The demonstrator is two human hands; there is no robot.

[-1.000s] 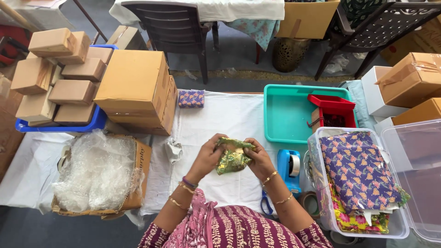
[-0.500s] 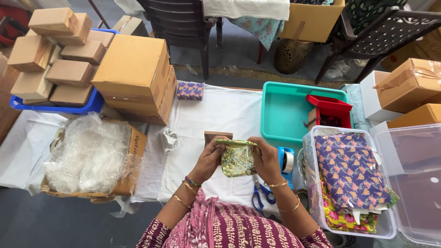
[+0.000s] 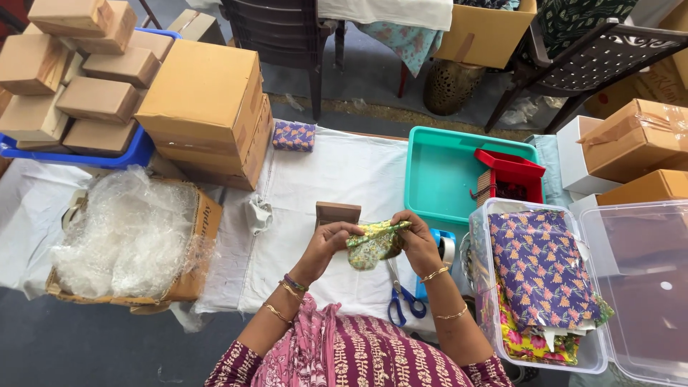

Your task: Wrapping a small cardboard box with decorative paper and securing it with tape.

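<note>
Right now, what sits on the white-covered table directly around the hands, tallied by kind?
Green-yellow floral pouch, held by left hand and right hand: 1
Small brown box: 1
Blue-handled scissors: 1
Blue tape dispenser: 1
Purple floral pouch: 1
Total: 5

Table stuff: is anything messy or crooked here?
A little. Bubble wrap bulges out of its torn cardboard box, and the stacked brown boxes sit crooked in the blue bin. Both hands hold a floral pouch.

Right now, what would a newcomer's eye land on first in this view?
Probably the two hands at the centre, left hand and right hand, pinching a small green-yellow floral pouch over the white cloth-covered table. Next, the clear bin of bright patterned fabric at right, and the stacked brown boxes at upper left.
</note>
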